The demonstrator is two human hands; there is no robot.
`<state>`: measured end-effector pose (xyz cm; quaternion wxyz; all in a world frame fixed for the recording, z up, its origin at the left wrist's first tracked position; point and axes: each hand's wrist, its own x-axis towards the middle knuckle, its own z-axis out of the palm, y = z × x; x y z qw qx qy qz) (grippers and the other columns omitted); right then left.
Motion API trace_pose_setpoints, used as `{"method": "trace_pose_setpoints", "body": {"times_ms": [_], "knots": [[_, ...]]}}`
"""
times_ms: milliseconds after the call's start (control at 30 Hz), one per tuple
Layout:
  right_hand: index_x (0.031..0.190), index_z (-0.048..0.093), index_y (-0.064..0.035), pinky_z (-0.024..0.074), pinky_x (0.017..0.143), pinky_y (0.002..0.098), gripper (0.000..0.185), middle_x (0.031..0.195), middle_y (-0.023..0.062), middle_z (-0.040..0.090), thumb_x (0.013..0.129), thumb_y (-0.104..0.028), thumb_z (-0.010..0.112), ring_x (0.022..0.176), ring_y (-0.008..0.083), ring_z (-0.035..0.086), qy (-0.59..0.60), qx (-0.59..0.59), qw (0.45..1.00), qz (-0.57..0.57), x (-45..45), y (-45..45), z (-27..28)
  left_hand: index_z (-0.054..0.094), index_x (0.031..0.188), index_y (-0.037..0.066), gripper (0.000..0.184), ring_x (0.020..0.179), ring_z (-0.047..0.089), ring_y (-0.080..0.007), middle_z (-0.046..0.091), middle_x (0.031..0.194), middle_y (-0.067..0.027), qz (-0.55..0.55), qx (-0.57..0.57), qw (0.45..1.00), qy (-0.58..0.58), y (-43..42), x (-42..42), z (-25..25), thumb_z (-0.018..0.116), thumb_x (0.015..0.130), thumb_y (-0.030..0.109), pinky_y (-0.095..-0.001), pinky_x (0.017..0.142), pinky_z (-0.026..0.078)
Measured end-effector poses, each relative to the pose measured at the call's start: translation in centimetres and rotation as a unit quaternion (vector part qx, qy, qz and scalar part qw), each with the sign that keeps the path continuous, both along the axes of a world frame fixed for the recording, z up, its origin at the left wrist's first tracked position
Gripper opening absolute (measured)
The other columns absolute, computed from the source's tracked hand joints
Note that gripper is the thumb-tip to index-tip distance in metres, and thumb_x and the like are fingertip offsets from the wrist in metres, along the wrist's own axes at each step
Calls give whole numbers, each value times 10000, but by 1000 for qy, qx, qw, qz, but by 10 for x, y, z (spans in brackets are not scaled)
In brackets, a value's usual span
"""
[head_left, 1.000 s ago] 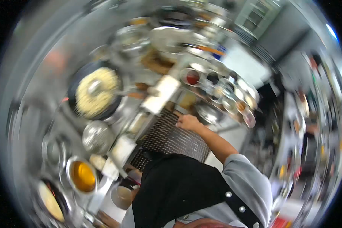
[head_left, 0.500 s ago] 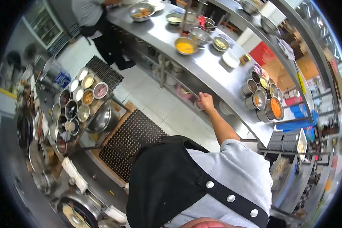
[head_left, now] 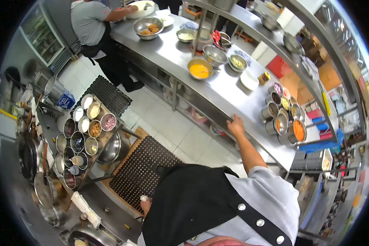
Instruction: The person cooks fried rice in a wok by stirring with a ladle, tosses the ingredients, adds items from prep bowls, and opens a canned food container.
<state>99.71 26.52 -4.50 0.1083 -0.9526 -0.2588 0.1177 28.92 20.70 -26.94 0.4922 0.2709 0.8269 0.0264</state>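
My right hand point(head_left: 235, 126) is at the front edge of the steel worktable point(head_left: 252, 112), with its thumb and a finger apart and no object visible in it. Whether it touches the edge I cannot tell. Low beside my black apron point(head_left: 188, 201), my left hand point(head_left: 146, 206) is partly hidden and closed around a small white thing point(head_left: 144, 198), whose kind is unclear. Nearest my right hand on the table are a white dish point(head_left: 249, 80), a bowl of yellow liquid point(head_left: 199, 70) and a pot of shredded orange food point(head_left: 299, 131).
A co-worker point(head_left: 90, 28) stands at the far end, one hand at a large white bowl point(head_left: 145, 9). Left is a rack of several ingredient pots point(head_left: 78, 142). A black perforated mat point(head_left: 135, 172) lies on the floor. Shelving point(head_left: 270, 35) overhangs the table.
My right hand has come closer to the table's edge, its fingers more spread. My left hand with the white thing has come into view. The camera view has shifted slightly.
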Motion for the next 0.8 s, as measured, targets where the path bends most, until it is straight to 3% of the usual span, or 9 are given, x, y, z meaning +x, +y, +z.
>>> {"method": "trace_pose_setpoints", "body": {"times_ms": [100,233,367,433,500,567,600,667,800], "knots": [[1456,466,-74,475,1038,492,660,1351,242,600,897,-365,664,1245,408,582,34,-82,996,-1,22,21,11,646,829,-81,289,853,657,-352,682,898,-191,85,-93,992,-11,-4,11,-22,679,839,206,-492,817,507],[1329,598,-63,510,985,487,523,1222,236,676,908,-371,627,1147,400,648,-12,-52,999,4,37,33,12,643,856,-72,273,865,653,-354,682,911,-191,-66,-24,997,33,1,6,-12,675,836,198,-493,825,501],[977,745,-20,560,865,462,399,976,213,745,897,-390,618,964,381,712,70,-106,989,82,114,44,1,641,884,-62,260,876,650,-356,682,923,-191,-149,24,986,76,31,19,2,671,832,190,-494,834,495],[841,741,-19,573,782,443,397,787,156,742,894,-388,606,779,318,733,192,68,978,-44,158,62,10,640,897,-58,255,882,649,-357,682,929,-190,-169,45,981,89,47,36,7,669,831,187,-495,838,492],[747,709,-13,567,708,398,463,658,133,701,911,-431,594,577,222,688,-67,56,996,34,229,81,-18,639,911,-53,251,888,647,-358,681,935,-190,-176,57,978,99,53,64,16,666,829,183,-495,842,489],[731,700,-8,556,623,386,475,622,134,681,910,-439,612,546,222,670,111,118,987,-17,282,111,0,638,925,-48,248,894,646,-359,681,942,-190,-178,64,977,102,54,94,22,664,828,179,-496,846,486],[739,687,-6,536,534,363,461,623,115,670,903,-435,645,522,210,655,-14,157,988,-4,313,127,-22,637,931,-46,247,897,645,-360,681,945,-190,-179,68,976,105,54,111,25,663,827,177,-496,848,484],[786,667,12,524,467,352,471,657,108,671,901,-445,676,509,204,658,136,219,962,-89,337,156,7,636,945,-41,247,902,643,-361,681,951,-190,-181,76,974,109,49,145,25,661,825,173,-497,852,481],[753,667,41,503,420,346,553,624,130,649,890,-495,684,486,210,640,128,217,955,-155,379,201,6,634,972,-32,249,914,640,-363,681,963,-190,-216,100,962,133,28,196,13,657,822,165,-498,860,475]]}}
